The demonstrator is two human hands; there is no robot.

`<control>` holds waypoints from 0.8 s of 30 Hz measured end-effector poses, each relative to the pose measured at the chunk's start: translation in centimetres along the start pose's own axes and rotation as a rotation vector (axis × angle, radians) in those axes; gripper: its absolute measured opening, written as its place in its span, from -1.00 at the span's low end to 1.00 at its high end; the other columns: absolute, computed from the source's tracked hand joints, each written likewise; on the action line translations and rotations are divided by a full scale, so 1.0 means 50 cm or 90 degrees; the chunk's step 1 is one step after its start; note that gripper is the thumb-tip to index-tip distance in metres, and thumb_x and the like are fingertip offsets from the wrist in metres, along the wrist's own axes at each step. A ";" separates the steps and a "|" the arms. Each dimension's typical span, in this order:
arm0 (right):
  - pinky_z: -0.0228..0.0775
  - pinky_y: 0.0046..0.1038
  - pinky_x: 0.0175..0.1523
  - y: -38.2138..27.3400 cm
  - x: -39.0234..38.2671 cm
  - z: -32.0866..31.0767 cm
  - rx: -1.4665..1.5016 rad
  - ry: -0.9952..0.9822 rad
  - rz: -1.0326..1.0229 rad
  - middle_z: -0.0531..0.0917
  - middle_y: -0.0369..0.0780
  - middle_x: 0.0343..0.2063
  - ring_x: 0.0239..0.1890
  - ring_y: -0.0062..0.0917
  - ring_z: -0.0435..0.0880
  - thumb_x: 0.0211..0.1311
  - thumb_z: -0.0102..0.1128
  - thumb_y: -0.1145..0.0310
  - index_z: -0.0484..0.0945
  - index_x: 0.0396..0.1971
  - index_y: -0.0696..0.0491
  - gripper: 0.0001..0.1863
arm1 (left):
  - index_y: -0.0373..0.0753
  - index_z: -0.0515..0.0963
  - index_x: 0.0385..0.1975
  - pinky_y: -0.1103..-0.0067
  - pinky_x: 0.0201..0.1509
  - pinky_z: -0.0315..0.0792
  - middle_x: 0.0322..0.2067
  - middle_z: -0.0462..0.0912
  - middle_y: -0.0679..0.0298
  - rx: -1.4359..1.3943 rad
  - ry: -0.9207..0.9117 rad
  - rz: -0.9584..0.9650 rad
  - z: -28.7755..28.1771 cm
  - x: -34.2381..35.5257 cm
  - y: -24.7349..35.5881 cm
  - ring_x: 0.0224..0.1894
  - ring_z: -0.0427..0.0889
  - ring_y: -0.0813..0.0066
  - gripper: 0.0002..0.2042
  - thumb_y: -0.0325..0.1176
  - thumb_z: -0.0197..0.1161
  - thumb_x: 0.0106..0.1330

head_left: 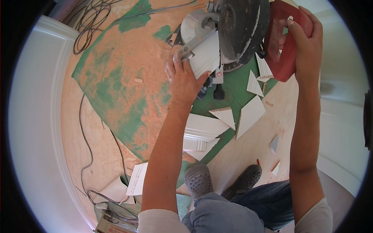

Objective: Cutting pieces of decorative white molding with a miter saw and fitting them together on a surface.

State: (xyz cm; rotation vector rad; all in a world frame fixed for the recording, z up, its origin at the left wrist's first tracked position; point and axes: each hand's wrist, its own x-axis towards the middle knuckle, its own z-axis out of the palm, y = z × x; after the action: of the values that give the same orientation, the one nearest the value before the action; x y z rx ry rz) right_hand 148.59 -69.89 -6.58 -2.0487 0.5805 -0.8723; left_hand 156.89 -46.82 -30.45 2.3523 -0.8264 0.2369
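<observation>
A mitre saw stands at the top, its dark round blade guard [241,27] turned toward me. My right hand [309,46] is closed around the saw's red handle [280,68], thumb on the inner side. On the saw, left of the guard, lies a white piece of moulding [206,54] with a ridged lower edge, against the metal fence [197,43]. My left hand [183,82] grips this piece, its thumb at the lower edge and its fingers bent over the fence. The moulding's right edge is right beside the guard; the blade's contact with it is hidden.
Sawdust covers much of the green sheet [134,124]. White moulding offcuts [250,116] lie below and right of the saw. Black cable [91,29] coils at upper left; another cable [90,149] runs down the left. My grey clogs [199,178] stand near the offcuts. White panels flank both sides.
</observation>
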 end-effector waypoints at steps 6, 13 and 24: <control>0.61 -0.46 -0.11 -0.002 0.013 0.018 0.023 0.040 -0.112 0.65 -0.16 -0.15 -0.25 -0.51 0.68 0.31 0.15 0.50 0.35 0.33 0.15 -0.44 | -0.54 0.55 0.13 -0.12 0.58 0.08 0.44 0.28 -0.23 -0.004 0.003 -0.001 0.002 0.003 0.006 0.53 0.11 -0.34 -0.19 0.11 0.64 0.15; 0.55 -0.43 0.12 -0.046 -0.015 0.030 0.085 0.025 -0.040 0.62 -0.16 -0.02 -0.04 -0.49 0.65 0.32 0.18 0.46 0.36 0.33 0.11 -0.44 | -0.53 0.56 0.13 -0.10 0.59 0.11 0.45 0.28 -0.20 0.010 -0.006 -0.014 0.001 0.000 0.006 0.55 0.09 -0.31 -0.18 0.12 0.64 0.14; 0.73 -0.46 -0.24 -0.006 0.000 -0.001 0.010 -0.014 0.031 0.78 -0.10 -0.03 -0.39 -0.54 0.75 0.44 0.29 0.35 0.32 0.40 0.16 -0.39 | -0.51 0.57 0.13 -0.11 0.57 0.11 0.44 0.30 -0.22 -0.002 0.006 -0.005 0.000 0.002 0.005 0.53 0.13 -0.31 -0.20 0.11 0.65 0.14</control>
State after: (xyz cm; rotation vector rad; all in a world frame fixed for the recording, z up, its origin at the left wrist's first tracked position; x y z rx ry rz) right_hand 148.56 -69.75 -6.30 -2.0197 0.6072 -0.8223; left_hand 156.80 -47.04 -30.30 2.3498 -0.8127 0.2423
